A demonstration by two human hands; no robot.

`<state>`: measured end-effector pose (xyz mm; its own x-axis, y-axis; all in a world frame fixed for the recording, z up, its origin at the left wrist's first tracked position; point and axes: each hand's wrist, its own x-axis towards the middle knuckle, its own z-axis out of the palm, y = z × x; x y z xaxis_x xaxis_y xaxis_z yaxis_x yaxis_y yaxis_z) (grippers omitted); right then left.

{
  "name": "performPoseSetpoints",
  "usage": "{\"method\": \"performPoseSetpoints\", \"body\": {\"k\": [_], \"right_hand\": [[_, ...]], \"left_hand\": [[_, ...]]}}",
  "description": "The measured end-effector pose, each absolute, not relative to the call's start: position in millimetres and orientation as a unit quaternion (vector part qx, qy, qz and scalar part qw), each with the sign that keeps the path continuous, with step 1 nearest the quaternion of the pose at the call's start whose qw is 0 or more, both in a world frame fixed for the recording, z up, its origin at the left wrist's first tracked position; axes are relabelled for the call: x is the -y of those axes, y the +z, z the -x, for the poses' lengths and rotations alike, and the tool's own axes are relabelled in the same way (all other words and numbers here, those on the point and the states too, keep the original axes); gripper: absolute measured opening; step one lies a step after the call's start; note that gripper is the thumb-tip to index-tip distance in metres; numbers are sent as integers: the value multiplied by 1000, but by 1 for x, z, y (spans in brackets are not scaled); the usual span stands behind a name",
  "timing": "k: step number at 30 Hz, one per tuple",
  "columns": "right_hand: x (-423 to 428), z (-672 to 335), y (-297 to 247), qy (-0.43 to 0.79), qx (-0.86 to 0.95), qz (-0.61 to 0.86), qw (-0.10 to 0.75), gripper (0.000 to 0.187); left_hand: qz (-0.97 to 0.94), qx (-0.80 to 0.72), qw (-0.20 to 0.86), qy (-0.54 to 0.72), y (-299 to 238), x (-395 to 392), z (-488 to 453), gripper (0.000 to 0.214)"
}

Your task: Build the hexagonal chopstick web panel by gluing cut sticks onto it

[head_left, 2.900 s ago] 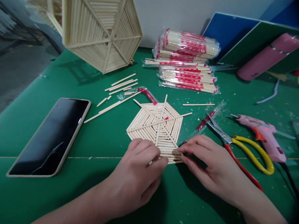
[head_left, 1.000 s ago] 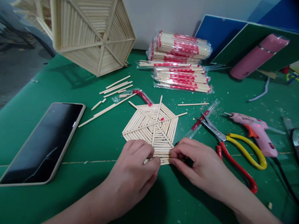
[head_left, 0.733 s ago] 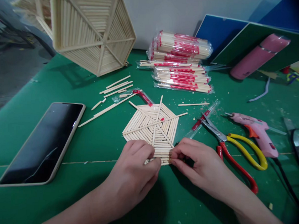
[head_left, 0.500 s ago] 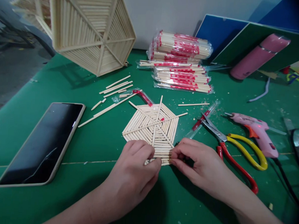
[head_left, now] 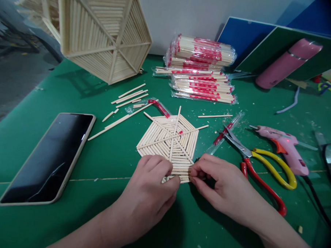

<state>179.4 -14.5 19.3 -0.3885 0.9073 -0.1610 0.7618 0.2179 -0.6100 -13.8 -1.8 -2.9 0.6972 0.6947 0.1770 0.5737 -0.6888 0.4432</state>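
Note:
A flat hexagonal panel of pale wooden sticks [head_left: 162,138] lies on the table, with longer sticks crossing at its middle as spokes. My left hand [head_left: 154,185] is curled over the panel's near left edge, thumb and finger closed on the outermost wooden stick there. At the near right corner my right hand [head_left: 218,181] pinches the ends of the sticks between thumb and forefinger. The fingers partly hide the near row of sticks [head_left: 181,172]. A small red scrap [head_left: 181,132] rests near the panel's centre.
Scissors [head_left: 245,151] and a pink glue gun [head_left: 285,142] lie to the right, a phone [head_left: 47,159] to the left. Loose sticks [head_left: 131,97], wrapped chopstick packs [head_left: 203,71], a pink flask [head_left: 288,63] and a larger stick structure [head_left: 103,30] are farther back.
The whole view has shifted very slightly. Both hands keep their hold at the panel's near edge, with no other clear movement.

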Motion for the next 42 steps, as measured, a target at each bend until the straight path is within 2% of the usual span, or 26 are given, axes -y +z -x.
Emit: {"method": "performPoseSetpoints", "body": {"k": [18,25,42], "right_hand": [[15,-175,17,316,751,567,122,10],[16,-185,18,360,718,569,175,9],[14,-179,18,332,747,564,117,11]], "left_hand": [[-907,-352,165,163,-3,3,13,17],[-909,-354,155,158,-2,2,12,17],[-909,-351,165,149,-2,3,13,20]]}}
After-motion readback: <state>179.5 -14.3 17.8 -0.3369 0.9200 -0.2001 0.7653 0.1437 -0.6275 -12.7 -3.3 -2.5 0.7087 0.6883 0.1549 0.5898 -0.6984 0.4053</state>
